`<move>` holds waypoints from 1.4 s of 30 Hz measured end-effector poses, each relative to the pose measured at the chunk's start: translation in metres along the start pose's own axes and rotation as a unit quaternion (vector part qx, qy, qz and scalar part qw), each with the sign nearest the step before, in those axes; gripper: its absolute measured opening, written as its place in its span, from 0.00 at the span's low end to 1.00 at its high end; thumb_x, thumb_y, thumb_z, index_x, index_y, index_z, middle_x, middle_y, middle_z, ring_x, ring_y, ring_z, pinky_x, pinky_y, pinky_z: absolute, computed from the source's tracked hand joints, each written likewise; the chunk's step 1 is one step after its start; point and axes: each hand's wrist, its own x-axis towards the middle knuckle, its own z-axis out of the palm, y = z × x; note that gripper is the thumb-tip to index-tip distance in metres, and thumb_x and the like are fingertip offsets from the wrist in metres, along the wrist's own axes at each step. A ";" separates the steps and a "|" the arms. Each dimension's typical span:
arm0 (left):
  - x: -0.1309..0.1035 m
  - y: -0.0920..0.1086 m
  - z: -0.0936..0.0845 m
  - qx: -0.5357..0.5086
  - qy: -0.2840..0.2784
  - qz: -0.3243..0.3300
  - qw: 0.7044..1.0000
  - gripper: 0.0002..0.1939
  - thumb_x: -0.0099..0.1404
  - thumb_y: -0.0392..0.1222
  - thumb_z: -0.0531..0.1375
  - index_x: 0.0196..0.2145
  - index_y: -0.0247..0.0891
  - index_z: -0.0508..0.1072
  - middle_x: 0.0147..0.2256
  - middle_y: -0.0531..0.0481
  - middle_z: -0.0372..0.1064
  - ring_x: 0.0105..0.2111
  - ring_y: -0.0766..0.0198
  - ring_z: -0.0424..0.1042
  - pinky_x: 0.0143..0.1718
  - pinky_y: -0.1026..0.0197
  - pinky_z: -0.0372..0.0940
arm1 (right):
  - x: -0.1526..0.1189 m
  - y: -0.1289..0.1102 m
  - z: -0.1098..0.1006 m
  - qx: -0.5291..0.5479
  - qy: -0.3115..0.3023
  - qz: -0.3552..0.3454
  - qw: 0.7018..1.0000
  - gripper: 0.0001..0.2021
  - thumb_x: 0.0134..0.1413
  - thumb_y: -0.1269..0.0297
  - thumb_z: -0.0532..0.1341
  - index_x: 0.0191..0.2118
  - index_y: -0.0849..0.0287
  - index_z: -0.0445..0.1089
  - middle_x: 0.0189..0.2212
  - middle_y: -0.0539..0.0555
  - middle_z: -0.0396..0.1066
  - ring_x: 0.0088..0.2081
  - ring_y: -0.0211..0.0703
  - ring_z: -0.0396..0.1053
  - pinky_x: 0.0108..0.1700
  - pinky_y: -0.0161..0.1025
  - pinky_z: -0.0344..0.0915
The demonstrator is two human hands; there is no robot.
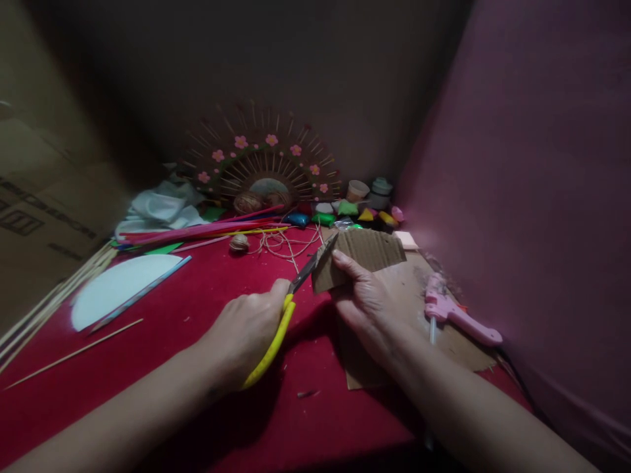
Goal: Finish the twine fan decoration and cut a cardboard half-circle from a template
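Note:
My left hand [246, 332] is wrapped round the yellow handles of a pair of scissors [270, 351]. The dark blades point up and to the right and meet the left part of a brown corrugated cardboard piece [371, 253]. Pinching that piece, my right hand [365, 299] has its thumb on top and its other fingers mostly hidden underneath. Below the right hand, a larger flat cardboard sheet [362, 368] lies on the red cloth [197, 414].
A pink glue gun [461, 317] rests on the right. On the left are a white half-circle [125, 289] and a thin stick [73, 353]. Twine [286, 244], coloured strips [197, 231], clay packets [323, 220] and a flowered stick fan [266, 157] stand or lie behind.

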 end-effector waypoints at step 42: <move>0.002 -0.006 0.020 -0.081 0.092 0.080 0.989 0.18 0.64 0.38 0.44 0.51 0.32 0.55 0.43 0.36 0.67 0.44 0.51 0.71 0.41 0.51 0.66 | -0.004 -0.028 0.010 -0.026 0.031 0.014 0.999 0.07 0.40 0.79 0.62 0.27 0.62 0.73 0.23 0.50 0.75 0.24 0.38 0.71 0.40 0.41 0.70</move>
